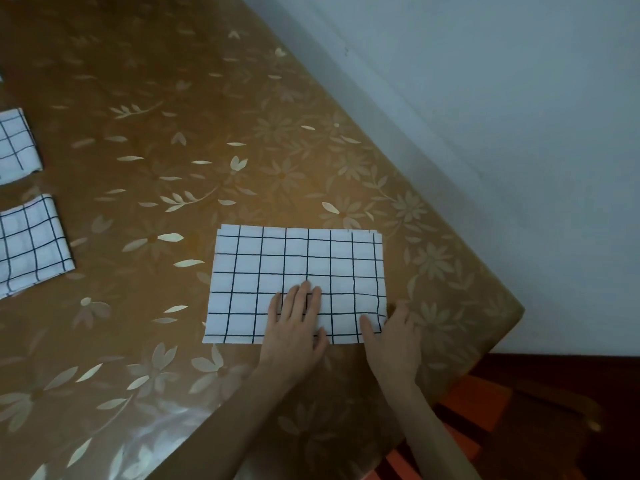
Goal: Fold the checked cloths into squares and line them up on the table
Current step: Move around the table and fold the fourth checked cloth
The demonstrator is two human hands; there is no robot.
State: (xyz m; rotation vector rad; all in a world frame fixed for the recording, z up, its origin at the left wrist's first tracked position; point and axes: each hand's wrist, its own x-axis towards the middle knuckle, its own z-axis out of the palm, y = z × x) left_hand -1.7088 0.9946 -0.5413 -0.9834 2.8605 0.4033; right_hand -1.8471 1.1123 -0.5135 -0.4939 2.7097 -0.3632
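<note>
Three checked cloths are counted on the table (194,109), along with two bare hands. One cloth, the rectangular cloth (294,268), is spread flat in the lower middle of the frame, near the table's right-hand corner. It is white with a grid of thin dark lines, wider than it is deep, and its edges are seen to be straight apart from slight wrinkling at the lower right corner. Two folded cloths are cut off by the left edge of the frame: the upper folded cloth (15,145) at the middle left and the lower folded cloth (31,244) just below it, set apart by a strip of bare table. Both carry the same white ground and dark grid, and layered edges are visible along their right sides.

The left hand (296,327) is laid palm down on the lower middle part of the rectangular cloth, its fingers straight and held together, pressing flat with nothing grasped. The right hand (393,337) is placed at the cloth's lower right corner, the thumb resting on top of the fabric and the fingers curled at the edge beside it; the corner appears to be pinched, though the fingers' undersides are hidden.

The table is covered in a glossy amber sheet patterned with pale flowers and leaves. A pale wall (485,98) fills the upper right of the frame, and an orange slatted chair (481,407) is seen at the lower right.
</note>
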